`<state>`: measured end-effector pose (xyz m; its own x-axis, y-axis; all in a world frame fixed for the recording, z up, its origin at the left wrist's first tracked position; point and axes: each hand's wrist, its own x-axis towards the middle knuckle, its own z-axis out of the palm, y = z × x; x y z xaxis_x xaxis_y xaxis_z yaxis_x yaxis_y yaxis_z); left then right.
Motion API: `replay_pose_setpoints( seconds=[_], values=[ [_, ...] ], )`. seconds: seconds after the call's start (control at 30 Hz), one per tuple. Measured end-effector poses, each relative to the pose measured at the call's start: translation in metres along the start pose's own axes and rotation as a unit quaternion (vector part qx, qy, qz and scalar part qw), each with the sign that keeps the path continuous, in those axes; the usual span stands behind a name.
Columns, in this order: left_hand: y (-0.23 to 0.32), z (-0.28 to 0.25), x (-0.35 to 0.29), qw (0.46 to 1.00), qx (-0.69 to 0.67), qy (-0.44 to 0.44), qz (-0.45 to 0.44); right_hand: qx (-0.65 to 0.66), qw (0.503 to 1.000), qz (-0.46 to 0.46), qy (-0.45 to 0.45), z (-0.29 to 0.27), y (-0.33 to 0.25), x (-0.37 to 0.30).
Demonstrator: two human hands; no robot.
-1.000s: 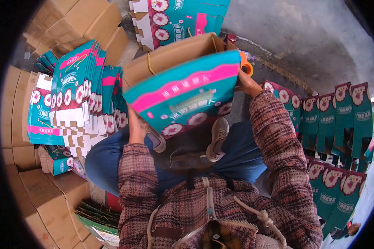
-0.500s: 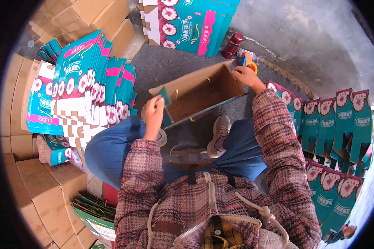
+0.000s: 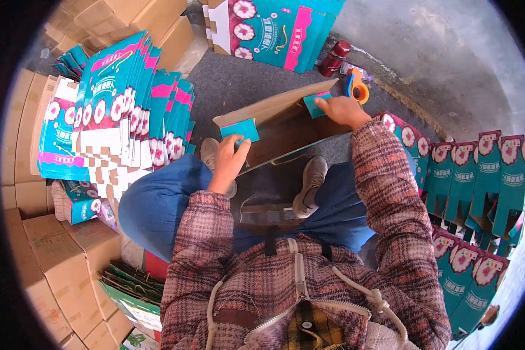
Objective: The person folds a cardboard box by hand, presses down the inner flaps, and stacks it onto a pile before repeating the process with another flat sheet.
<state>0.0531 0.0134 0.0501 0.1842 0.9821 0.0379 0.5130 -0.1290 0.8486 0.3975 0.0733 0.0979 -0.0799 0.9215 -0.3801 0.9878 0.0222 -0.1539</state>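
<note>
I sit with a flat, brown-lined teal gift box (image 3: pixel 286 131) held open above my knees, its plain inner side up. My left hand (image 3: pixel 230 160) pinches a small teal flap at the box's left end. My right hand (image 3: pixel 341 109) presses a teal flap at its right end. Both feet in grey shoes (image 3: pixel 312 184) rest on the dark floor below the box.
A leaning stack of flat teal and pink cartons (image 3: pixel 119 116) stands at my left, more (image 3: pixel 274 29) lie ahead. Folded teal boxes (image 3: pixel 484 186) line the right. Brown shipping cartons (image 3: pixel 46 256) fill the left edge. An orange tape dispenser (image 3: pixel 357 88) and a red bottle (image 3: pixel 335 57) sit beyond my right hand.
The box, held up with its printed teal face toward me a second ago, has been lowered and turned inner side up. Both hands have shifted onto its end flaps.
</note>
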Motion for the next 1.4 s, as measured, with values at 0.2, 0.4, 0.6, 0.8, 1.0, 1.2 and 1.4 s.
replay_pose_setpoints(
  seconds=[0.2,0.4,0.6,0.8,1.0,1.2,1.4],
  values=[
    [-0.004,0.003,-0.001,1.000,-0.014,-0.003,-0.019,0.271,0.948,0.166,-0.012,0.001,0.041,0.025],
    [-0.011,-0.004,-0.009,0.996,-0.049,-0.009,-0.069,0.416,0.892,0.168,-0.054,-0.005,0.035,0.025],
    [-0.002,-0.016,-0.024,0.991,-0.033,0.081,-0.098,0.242,0.964,-0.080,0.073,0.016,0.064,0.012],
    [-0.005,-0.014,-0.024,0.921,-0.357,0.055,-0.147,0.004,0.999,0.000,0.036,0.008,0.012,-0.007],
    [-0.063,0.022,-0.029,0.979,-0.120,0.067,-0.151,-0.060,0.997,0.008,0.044,0.015,0.015,0.001],
    [-0.088,0.022,-0.019,0.982,-0.154,-0.072,-0.088,-0.003,0.971,0.206,0.121,-0.035,0.043,-0.012],
    [-0.115,0.033,-0.016,0.986,-0.146,-0.054,-0.066,0.337,0.911,0.018,-0.237,-0.010,0.009,-0.033]
  ],
)
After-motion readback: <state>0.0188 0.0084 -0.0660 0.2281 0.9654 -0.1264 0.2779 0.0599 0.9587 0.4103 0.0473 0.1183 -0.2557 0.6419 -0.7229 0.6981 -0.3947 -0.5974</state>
